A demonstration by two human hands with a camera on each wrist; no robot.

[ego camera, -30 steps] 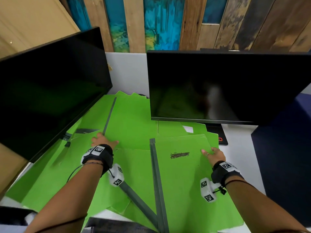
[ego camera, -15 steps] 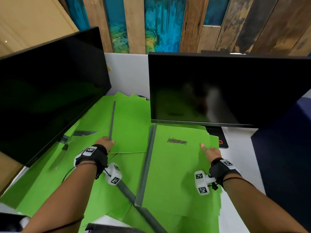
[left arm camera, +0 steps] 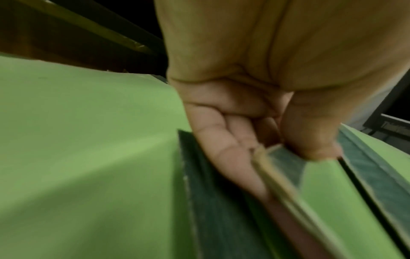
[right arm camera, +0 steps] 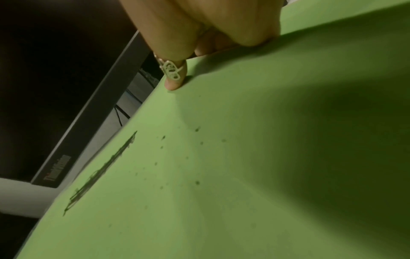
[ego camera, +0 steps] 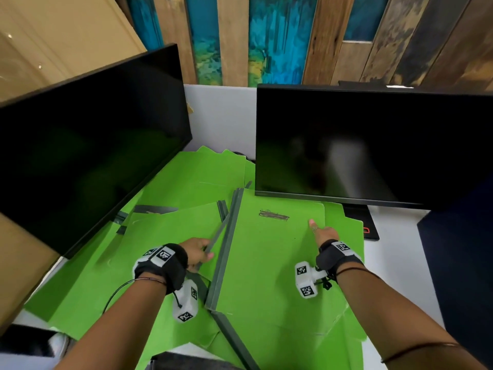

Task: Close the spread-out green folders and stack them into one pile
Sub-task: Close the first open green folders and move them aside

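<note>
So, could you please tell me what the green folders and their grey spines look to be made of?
Green folder with the scribble: matte card, seemingly; it bows under the right hand without gloss. Its grey spine strip: probably cloth or paper tape, dull and faintly textured.

Black bands wrap both my wrists, each topped with white tags printed with black square codes. White coded camera blocks [ego camera: 306,279] hang beneath. A silver ring [right arm camera: 170,70] circles one right finger.
</note>
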